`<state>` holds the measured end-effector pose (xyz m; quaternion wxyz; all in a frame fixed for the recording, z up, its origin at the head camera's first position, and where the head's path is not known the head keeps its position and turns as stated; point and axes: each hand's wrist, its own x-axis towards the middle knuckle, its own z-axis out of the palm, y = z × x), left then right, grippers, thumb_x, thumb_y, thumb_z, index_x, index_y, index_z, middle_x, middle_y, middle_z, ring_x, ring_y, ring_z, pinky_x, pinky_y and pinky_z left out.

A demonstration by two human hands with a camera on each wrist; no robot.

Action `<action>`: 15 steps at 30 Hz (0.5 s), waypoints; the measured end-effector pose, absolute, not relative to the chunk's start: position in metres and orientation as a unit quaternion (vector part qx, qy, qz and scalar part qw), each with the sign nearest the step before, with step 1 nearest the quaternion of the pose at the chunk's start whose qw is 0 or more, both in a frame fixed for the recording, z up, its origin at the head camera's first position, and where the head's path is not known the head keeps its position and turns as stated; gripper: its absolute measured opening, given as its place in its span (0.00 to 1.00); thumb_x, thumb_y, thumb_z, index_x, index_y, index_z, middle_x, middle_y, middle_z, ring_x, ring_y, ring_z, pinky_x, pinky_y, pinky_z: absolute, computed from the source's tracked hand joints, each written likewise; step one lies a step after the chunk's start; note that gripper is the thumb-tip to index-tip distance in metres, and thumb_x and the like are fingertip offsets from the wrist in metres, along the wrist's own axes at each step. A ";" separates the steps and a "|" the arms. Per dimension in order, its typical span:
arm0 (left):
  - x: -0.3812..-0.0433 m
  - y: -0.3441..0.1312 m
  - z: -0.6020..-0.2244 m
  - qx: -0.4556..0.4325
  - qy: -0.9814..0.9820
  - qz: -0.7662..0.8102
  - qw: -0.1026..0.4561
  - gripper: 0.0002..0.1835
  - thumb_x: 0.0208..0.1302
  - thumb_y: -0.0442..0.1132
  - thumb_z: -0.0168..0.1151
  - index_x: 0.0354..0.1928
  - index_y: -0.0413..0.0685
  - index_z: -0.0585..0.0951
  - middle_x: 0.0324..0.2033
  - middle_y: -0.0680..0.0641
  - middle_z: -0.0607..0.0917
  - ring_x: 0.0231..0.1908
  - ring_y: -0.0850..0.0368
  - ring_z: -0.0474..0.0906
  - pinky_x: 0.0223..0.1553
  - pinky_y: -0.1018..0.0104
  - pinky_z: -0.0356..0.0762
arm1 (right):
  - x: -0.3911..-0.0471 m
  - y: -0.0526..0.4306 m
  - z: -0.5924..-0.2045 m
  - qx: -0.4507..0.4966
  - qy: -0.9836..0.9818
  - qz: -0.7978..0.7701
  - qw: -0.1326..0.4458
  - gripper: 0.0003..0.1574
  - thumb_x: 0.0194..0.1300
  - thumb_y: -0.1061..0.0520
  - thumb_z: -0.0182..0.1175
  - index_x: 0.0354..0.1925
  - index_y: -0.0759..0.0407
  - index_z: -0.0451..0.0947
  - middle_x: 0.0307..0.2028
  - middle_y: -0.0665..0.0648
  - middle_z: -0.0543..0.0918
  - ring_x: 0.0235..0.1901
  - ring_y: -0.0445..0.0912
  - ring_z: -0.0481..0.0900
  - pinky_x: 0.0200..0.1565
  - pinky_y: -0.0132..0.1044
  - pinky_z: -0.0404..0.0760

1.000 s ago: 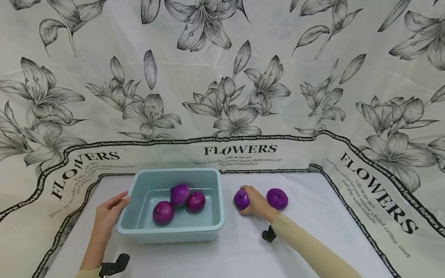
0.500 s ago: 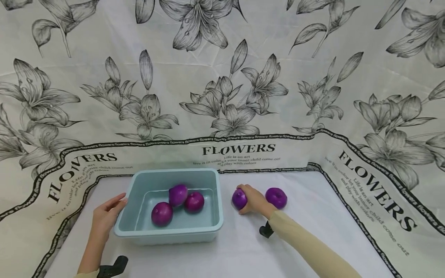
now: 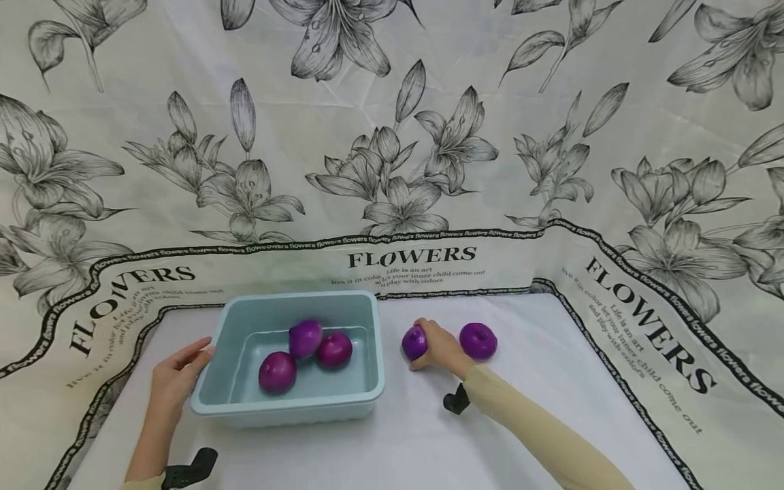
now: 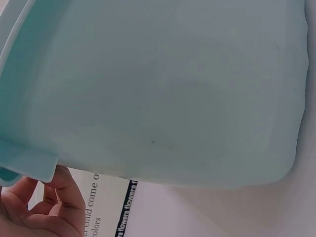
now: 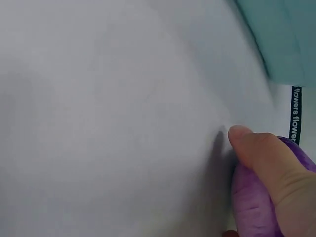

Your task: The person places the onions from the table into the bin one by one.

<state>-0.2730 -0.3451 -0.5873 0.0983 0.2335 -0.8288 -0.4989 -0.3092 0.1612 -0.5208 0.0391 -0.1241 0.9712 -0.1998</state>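
Note:
A pale blue plastic basin [image 3: 288, 408] stands on the left half of the white table. In it lie three purple onions, one at the front left [image 3: 278, 372], one behind [image 3: 305, 339] and one at the right [image 3: 334, 350]. My left hand [image 3: 174, 381] holds the basin's left rim; the left wrist view has its fingers [image 4: 64, 190] curled under the lip. To the right of the basin, my right hand [image 3: 442, 348] grips another purple onion [image 3: 414, 343], with the thumb [image 5: 261, 153] laid along its side. One more purple onion [image 3: 478, 341] rests on the table just beyond that hand.
White cloth [image 3: 416, 435] covers the table. A fabric backdrop [image 3: 343, 122] printed with lilies and lettering encloses the back and both sides. Black wrist mounts [image 3: 456, 399] sit on both wrists.
The head view has shifted a little, so everything appears slightly further left. Both hands, the basin and the onions keep their places relative to each other.

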 end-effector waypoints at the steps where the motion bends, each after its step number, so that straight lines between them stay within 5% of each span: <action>1: -0.274 -0.345 -0.589 0.232 -0.828 -0.502 0.099 0.30 0.47 0.70 0.56 0.54 0.72 0.74 0.46 0.55 0.78 0.41 0.65 0.71 0.31 0.76 0.72 | -0.309 0.161 -0.520 -0.109 0.972 -0.203 0.041 0.56 0.24 0.45 0.78 0.54 0.54 0.65 0.48 0.59 0.76 0.48 0.54 0.76 0.50 0.50 0.73; 15: -0.277 -0.347 -0.589 0.241 -0.831 -0.494 0.085 0.32 0.46 0.72 0.54 0.54 0.73 0.73 0.49 0.55 0.77 0.45 0.62 0.71 0.32 0.75 0.72 | -0.315 0.146 -0.498 -0.080 0.968 -0.226 0.075 0.53 0.28 0.45 0.76 0.53 0.61 0.67 0.45 0.60 0.79 0.45 0.51 0.77 0.48 0.46 0.76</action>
